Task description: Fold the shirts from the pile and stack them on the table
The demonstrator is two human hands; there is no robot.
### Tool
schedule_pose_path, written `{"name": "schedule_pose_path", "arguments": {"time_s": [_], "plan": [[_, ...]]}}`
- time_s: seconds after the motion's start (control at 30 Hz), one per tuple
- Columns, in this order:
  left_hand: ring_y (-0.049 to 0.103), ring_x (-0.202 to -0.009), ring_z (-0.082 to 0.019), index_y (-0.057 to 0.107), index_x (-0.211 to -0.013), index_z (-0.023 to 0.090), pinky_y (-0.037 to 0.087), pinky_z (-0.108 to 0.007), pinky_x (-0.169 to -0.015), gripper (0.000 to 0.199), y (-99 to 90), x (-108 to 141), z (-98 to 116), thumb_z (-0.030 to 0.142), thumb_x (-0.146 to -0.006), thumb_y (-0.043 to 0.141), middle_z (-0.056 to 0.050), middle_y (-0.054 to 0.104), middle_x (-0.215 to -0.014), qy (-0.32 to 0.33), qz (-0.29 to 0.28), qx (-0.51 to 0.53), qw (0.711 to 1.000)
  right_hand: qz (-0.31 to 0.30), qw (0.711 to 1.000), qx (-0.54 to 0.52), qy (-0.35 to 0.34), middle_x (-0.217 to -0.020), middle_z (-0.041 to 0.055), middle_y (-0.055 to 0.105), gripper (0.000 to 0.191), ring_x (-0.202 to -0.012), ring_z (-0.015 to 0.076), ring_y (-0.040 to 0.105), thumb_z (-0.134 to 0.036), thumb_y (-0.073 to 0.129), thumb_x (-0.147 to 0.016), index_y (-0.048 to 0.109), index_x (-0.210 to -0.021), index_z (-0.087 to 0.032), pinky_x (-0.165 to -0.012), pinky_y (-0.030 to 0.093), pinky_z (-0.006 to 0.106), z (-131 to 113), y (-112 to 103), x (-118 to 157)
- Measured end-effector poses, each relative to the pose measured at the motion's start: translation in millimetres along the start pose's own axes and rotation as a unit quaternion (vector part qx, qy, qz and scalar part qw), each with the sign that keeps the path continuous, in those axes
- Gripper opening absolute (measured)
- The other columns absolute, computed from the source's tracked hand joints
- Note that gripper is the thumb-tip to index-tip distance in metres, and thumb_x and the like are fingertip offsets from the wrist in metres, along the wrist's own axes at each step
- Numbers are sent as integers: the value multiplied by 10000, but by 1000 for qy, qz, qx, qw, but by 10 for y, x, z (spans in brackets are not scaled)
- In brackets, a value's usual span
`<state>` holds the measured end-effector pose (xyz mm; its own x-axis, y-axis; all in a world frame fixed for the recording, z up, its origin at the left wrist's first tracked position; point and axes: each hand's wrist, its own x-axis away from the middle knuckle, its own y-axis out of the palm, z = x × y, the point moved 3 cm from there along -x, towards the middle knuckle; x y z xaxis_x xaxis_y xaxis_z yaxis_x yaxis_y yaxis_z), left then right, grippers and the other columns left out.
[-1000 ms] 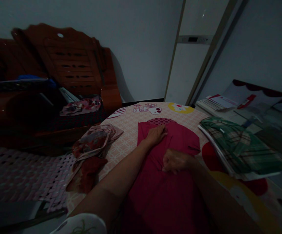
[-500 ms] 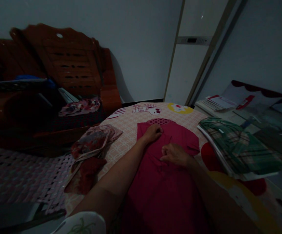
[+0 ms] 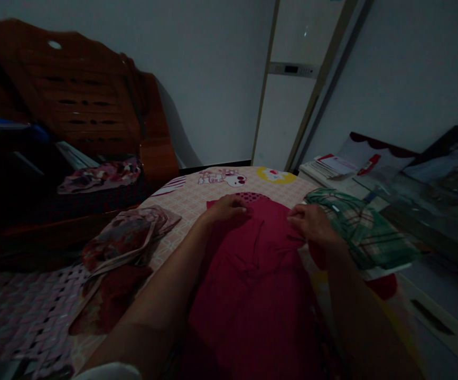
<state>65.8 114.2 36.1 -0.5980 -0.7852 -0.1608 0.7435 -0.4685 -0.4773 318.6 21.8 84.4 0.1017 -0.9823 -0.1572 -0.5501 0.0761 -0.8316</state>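
A magenta shirt (image 3: 248, 295) lies spread over the round table, its lower part running toward me and some creases across its middle. At its far left corner is my left hand (image 3: 225, 208), fingers bent together on the cloth. My right hand (image 3: 312, 222) pinches the right edge near what looks like a sleeve, which is bunched under the fingers. Both hands are apart, with the upper part of the shirt between them. Dim light hides the finer details of the fingertips.
A patterned cloth (image 3: 121, 253) lies crumpled at the table's left. Folded green plaid cloth (image 3: 367, 227) rests at the right. The printed tablecloth (image 3: 197, 198) shows beyond the shirt. A wooden bench (image 3: 94, 105) stands left, a tall white cabinet-like unit (image 3: 288, 116) behind.
My right hand has moved from the shirt's middle out to its right edge. My left hand has shifted to the far left corner. The view has turned slightly right.
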Motion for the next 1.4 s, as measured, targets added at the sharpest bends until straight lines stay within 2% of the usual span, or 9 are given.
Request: {"name": "schedule_pose_path", "arguments": {"time_s": [0.17, 0.3, 0.43, 0.53, 0.7, 0.87, 1.03, 1.17, 1.4], "plan": [[632, -760, -144, 723, -881, 162, 488, -253, -718, 172, 435, -4, 274, 206, -809, 573, -44, 722, -845, 41, -119, 9, 992, -98, 971, 218, 22, -817, 92, 709, 177, -785, 212, 644, -354, 738, -729, 702, -780, -188, -644, 403, 277, 94, 123, 30], [632, -844, -158, 703, -914, 158, 482, -262, -783, 195, 715, -30, 122, 131, -763, 582, -47, 723, -915, 49, -50, -78, 995, -136, 942, 305, 30, -901, 138, 712, 171, -897, 253, 658, -291, 739, -723, 686, -827, -165, -680, 423, 287, 132, 296, 44], [642, -912, -170, 695, -985, 166, 486, -278, -831, 229, 773, -59, -36, 143, -783, 592, -64, 723, -1005, 50, -41, -79, 995, -142, 944, 298, 15, -840, 157, 715, 111, -837, 237, 668, -141, 581, -778, 684, -736, -144, -687, 422, 292, 204, 254, 27], [655, -912, -174, 698, -996, 154, 490, -286, -831, 219, 748, -75, -32, 155, -804, 593, -75, 726, -1002, 50, -42, -33, 997, -124, 965, 230, 5, -747, 123, 711, 172, -758, 208, 660, -144, 550, -773, 685, -668, -154, -667, 420, 277, 226, 149, -1], [650, -942, -177, 677, -1069, 142, 493, -304, -834, 247, 828, -73, 112, 239, -867, 572, -103, 707, -1070, 68, -72, 82, 992, 54, 996, -20, 68, -695, 68, 701, 194, -642, 180, 641, -281, 567, -784, 703, -802, -145, -603, 460, 265, 206, 58, -66], [619, -881, -176, 620, -1120, 128, 482, -274, -746, 394, 1014, -25, 206, 317, -784, 700, -91, 677, -1020, 61, -93, 90, 990, 98, 943, -275, 156, -544, 3, 617, 273, -421, 148, 554, -392, 597, -769, 628, -902, -156, -414, 452, 254, 276, 197, -95], [508, -627, -114, 587, -761, 152, 403, -220, -580, 250, 1065, 30, 277, 339, -721, 747, 30, 567, -676, 58, -115, -47, 991, 156, 897, -391, 135, -568, -5, 625, 224, -456, 139, 580, -369, 642, -729, 596, -837, -178, -431, 521, 254, 365, 203, -129], [515, -506, -87, 543, -704, 150, 412, -202, -499, 260, 997, 85, 368, 352, -777, 690, 45, 556, -616, -21, -194, 36, 980, 195, 858, -458, 127, -552, -30, 621, 190, -413, 127, 554, -322, 672, -693, 606, -803, -181, -378, 511, 250, 431, 195, -143], [629, -473, -137, 551, -632, 142, 488, -210, -484, 390, 823, 189, 475, 442, -692, 793, -1, 615, -497, -121, -330, 124, 928, 161, 796, -573, 106, -648, -1, 678, 198, -488, 129, 609, -281, 701, -699, 632, -842, -163, -420, 527, 234, 394, 377, -170]]}}
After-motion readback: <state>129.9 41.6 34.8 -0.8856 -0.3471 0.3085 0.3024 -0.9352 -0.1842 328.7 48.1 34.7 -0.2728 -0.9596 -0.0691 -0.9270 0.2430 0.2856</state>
